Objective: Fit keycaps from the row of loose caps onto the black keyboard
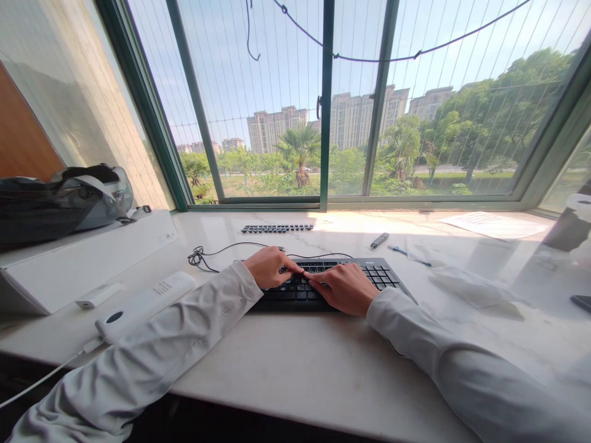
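Observation:
A black keyboard (pixel 385 274) lies on the pale stone counter, and some of its keys are hidden under my hands. My left hand (pixel 271 268) rests over its left-middle part, fingers curled and the index finger reaching right. From the other side comes my right hand (pixel 347 289), also closed, its fingertips pointing left. The fingertips of both hands almost meet at one spot over the keys. Anything small between them is too hidden to make out. Behind the keyboard, rows of loose black keycaps (pixel 277 228) are laid out near the window.
A thin black cable (pixel 198 257) curls behind the keyboard. To the right are a small grey tool (pixel 379 240), a blue-tipped brush (pixel 410 256), a clear plastic bag (pixel 475 288) and a paper sheet (pixel 494 225). A white box (pixel 92 261) and a white device (pixel 145 304) stand left.

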Tool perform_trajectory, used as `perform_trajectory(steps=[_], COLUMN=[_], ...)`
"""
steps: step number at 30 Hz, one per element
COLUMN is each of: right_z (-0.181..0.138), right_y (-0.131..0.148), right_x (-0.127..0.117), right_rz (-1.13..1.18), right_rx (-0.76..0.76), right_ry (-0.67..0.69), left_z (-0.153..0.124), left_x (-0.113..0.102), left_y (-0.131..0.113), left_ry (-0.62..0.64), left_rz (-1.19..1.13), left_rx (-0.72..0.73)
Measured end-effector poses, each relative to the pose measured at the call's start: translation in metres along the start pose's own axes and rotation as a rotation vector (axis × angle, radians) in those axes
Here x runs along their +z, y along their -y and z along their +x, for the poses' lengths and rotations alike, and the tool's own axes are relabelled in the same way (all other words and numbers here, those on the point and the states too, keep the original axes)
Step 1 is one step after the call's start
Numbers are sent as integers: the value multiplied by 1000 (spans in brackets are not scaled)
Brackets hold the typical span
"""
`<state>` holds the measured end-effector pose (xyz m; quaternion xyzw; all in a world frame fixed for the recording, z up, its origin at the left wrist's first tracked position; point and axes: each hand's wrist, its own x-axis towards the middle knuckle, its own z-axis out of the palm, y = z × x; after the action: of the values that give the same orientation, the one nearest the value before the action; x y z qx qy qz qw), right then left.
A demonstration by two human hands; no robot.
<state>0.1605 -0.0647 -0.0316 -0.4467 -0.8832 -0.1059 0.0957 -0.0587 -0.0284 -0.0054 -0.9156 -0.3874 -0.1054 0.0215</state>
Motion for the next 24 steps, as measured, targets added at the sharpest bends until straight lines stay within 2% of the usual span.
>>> perform_trajectory(steps=[5, 12, 18, 24], right_z=[1, 1, 4, 4], right_y=[1, 5, 5, 7], right_x=[1, -5, -5, -5], right_rz=[9, 5, -39, -35], right_rx=[3, 10, 12, 31], right_ry=[3, 53, 36, -9], left_z=[-3, -1, -1, 1], left_x=[-7, -4, 7, 9], left_y=[-11, -19, -18, 1], left_ry=[44, 92, 5, -161], left_rz=[270, 300, 283, 201], left_rx=[24, -26, -34, -225])
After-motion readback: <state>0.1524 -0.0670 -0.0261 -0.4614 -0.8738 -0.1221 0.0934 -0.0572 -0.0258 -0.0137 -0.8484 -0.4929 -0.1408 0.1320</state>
